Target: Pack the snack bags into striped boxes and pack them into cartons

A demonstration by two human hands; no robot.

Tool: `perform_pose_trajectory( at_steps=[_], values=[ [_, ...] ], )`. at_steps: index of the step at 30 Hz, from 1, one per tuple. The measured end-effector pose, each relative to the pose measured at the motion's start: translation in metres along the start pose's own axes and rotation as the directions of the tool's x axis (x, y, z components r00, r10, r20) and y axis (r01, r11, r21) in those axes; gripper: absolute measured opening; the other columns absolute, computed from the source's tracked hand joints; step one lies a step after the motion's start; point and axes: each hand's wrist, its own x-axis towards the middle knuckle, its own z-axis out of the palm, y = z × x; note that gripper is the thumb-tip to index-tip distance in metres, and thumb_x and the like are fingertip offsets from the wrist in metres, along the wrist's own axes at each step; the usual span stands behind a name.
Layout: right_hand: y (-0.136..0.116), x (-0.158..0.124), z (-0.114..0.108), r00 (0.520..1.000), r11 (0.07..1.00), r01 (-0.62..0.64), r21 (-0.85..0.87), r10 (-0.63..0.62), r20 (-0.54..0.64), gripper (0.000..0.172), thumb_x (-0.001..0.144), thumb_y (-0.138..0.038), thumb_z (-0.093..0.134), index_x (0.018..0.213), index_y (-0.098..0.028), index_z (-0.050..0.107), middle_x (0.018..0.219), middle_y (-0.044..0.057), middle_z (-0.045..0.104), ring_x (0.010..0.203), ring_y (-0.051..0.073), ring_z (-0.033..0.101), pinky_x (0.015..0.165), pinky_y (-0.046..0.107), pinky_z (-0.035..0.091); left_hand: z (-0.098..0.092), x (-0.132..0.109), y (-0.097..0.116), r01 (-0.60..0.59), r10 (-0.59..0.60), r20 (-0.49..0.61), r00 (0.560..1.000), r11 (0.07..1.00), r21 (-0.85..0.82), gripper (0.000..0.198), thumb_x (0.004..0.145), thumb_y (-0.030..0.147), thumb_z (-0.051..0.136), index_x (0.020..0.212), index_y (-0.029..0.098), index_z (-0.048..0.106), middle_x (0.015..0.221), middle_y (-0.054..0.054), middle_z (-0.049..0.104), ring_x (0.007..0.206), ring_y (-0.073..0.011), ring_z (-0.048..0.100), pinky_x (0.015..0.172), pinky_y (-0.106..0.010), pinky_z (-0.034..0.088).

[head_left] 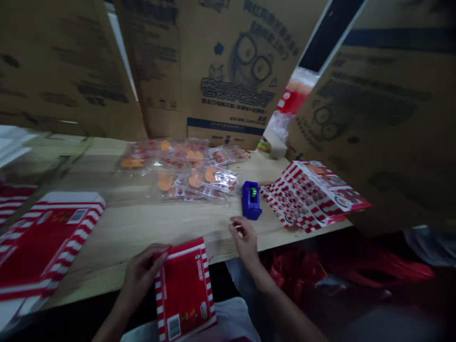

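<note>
My left hand (144,268) grips the upper left edge of a flat red box (187,289) with white-striped borders and a barcode. The box tilts over the table's front edge, above my lap. My right hand (245,240) hovers at the front of the table with thumb and fingers pinched together; whatever is between them is too small to make out. Just beyond those fingers stands a blue tape dispenser (251,200) with a green core, apart from the hand.
Clear plastic packets (194,178) with orange pieces lie along the back. Larger red-and-white flat boxes (50,247) are stacked at left. Red-checked printed packaging (309,194) rests at the right edge. Big cardboard cartons (228,76) wall the back; red plastic bags (295,270) sit below right.
</note>
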Motion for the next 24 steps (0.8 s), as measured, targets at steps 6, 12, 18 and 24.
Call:
perform_pose_trajectory(
  at_steps=[6,12,18,24],
  values=[
    [0.050,0.066,-0.066,0.899,0.981,-0.144,-0.126,0.077,-0.431,0.031,0.069,-0.046,0.068,0.074,-0.016,0.067,0.075,0.004,0.063,0.064,0.016,0.053,0.059,0.029,0.043,0.011,0.010,0.002,0.023,-0.022,0.031,0.999,0.999,-0.046,0.028,0.078,0.044,0.069,0.089,0.019,0.075,0.100,-0.009,0.073,0.095,-0.0259,0.068,0.086,-0.038,0.055],
    [0.067,0.073,-0.053,0.867,0.991,-0.129,0.042,0.133,-0.479,0.031,0.066,-0.047,0.067,0.064,-0.016,0.065,0.061,0.002,0.059,0.059,0.016,0.052,0.057,0.029,0.043,0.016,0.006,0.003,0.017,-0.017,0.004,1.000,1.000,0.007,0.030,0.079,0.047,0.065,0.095,0.023,0.075,0.103,-0.007,0.073,0.099,-0.0257,0.067,0.090,-0.039,0.054],
    [0.072,0.046,-0.041,0.797,0.973,-0.103,0.207,0.205,-0.568,0.033,0.066,-0.047,0.070,0.068,-0.016,0.060,0.075,0.003,0.058,0.068,0.015,0.055,0.065,0.031,0.047,0.014,0.001,-0.003,0.050,-0.049,-0.018,0.999,0.998,0.036,0.034,0.078,0.048,0.067,0.101,0.023,0.073,0.108,-0.007,0.072,0.101,-0.0261,0.066,0.091,-0.040,0.053],
    [0.079,0.025,-0.033,0.773,0.956,-0.141,0.256,0.268,-0.576,0.034,0.063,-0.046,0.072,0.067,-0.016,0.060,0.083,0.003,0.053,0.072,0.015,0.054,0.071,0.033,0.049,0.023,0.003,0.005,0.021,-0.021,-0.013,1.000,1.000,-0.007,0.027,0.079,0.043,0.068,0.094,0.022,0.073,0.100,-0.007,0.072,0.095,-0.0237,0.067,0.085,-0.035,0.054]
  ],
)
